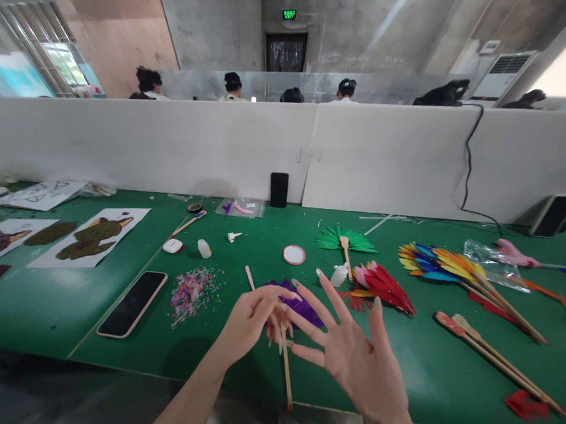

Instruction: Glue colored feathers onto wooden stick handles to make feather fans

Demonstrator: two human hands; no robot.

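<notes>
Near the front edge of the green tabletop (261, 249), a bunch of purple feathers (308, 307) lies just beyond the person's fingertips, partly covered by both hands. Below it a wooden stick (286, 375) slants toward the person, its upper end under the fingers and its lower end, tipped with red, at the table's edge. Where feathers and stick meet is hidden, so I cannot tell whether they are joined.

The right hand (363, 361) is spread wide, palm up toward the camera, with nothing lying on the palm; its fingers reach left, across the near side of the purple feathers. The left hand (248, 318) is curled narrow, its fingertips close to those of the right, above the top of the stick. Whether it grips anything, or touches the other hand, I cannot tell.

Just past the left hand lies a thin pink stick (249, 278). To its left are a pile of colourful bits (194, 293) and, farther out, a phone (132, 306). Beyond the right hand's fingers sit a small white bottle (339, 276) and, to the right, a bundle of red feathers (387, 292). Farther back, a fan of green feathers (332, 239) spreads beside a round white lid (294, 255).
</notes>
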